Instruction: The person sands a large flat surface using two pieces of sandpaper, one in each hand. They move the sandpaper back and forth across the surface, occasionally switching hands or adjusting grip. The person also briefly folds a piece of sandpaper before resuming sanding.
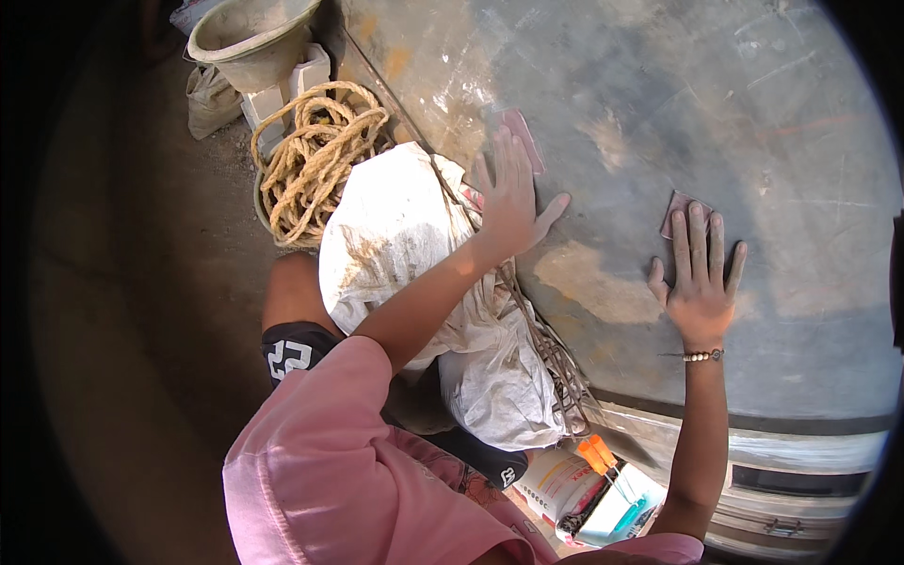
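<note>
My left hand (511, 198) lies flat with its fingers stretched over a reddish-brown piece of sandpaper (527, 141). Under the fingertips of my right hand (702, 282) is a second, smaller piece of sandpaper (676, 224); that hand is flat too, fingers spread, with a beaded bracelet at its wrist. Both palms face down on a broad grey panel (791, 226), which carries scratches, dusty smears and a tan patch between the hands. Pale dust coats the fingers. Neither hand is closed around its sheet.
A white sack (386, 217) is bunched along the panel's left edge, beside my leg. Further left sit coiled rope (315, 160) and a dusty basin (254, 47). Below the panel edge, orange-handled tools (597, 454) rest at a white bucket (556, 485).
</note>
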Motion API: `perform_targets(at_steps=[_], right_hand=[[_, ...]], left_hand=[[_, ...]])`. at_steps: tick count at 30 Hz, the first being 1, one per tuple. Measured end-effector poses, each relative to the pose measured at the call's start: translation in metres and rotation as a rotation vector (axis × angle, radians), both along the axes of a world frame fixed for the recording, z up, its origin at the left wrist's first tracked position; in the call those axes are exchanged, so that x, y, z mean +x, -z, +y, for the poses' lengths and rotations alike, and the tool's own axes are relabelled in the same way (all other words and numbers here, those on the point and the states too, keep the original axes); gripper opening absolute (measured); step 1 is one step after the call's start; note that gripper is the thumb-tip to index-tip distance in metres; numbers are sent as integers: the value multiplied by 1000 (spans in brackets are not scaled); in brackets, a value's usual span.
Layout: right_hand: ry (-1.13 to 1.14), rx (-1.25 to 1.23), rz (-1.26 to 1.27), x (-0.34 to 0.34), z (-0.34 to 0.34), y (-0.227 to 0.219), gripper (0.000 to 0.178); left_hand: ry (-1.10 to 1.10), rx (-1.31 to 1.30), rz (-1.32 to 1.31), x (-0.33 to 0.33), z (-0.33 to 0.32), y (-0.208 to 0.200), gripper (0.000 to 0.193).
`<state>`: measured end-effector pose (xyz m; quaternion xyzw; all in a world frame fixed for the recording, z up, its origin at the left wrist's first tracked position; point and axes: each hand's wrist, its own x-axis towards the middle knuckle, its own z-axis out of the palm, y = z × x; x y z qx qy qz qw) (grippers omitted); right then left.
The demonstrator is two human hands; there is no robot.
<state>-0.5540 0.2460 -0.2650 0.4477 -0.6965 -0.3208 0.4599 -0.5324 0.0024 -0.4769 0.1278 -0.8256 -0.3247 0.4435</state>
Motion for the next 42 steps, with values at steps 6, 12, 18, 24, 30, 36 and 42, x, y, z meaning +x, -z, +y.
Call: perform_targets(at_steps=[6, 12, 18, 24, 30, 36, 42], right_hand=[[81, -15, 21, 2, -4, 7, 61], [13, -60, 19, -2, -3, 9, 60], [54, -33, 34, 0, -4, 8, 59], [15, -49, 7, 2, -4, 8, 61], [39, -40, 36, 1, -5, 7, 60], [43, -50, 39, -1, -2, 9, 60], [29, -26, 49, 0, -3, 7, 60]], left_hand=[[-27, 137, 68, 3, 4, -4, 95], [-86, 138, 50, -8, -20, -1, 100], [-25, 99, 115, -9, -2, 5, 103], [-110, 219, 187, -20, -25, -7, 104], [-65, 284, -6, -15, -6, 21, 105], [-203, 363, 82, -25, -31, 11, 102], [-65, 242, 36, -4, 8, 24, 101]])
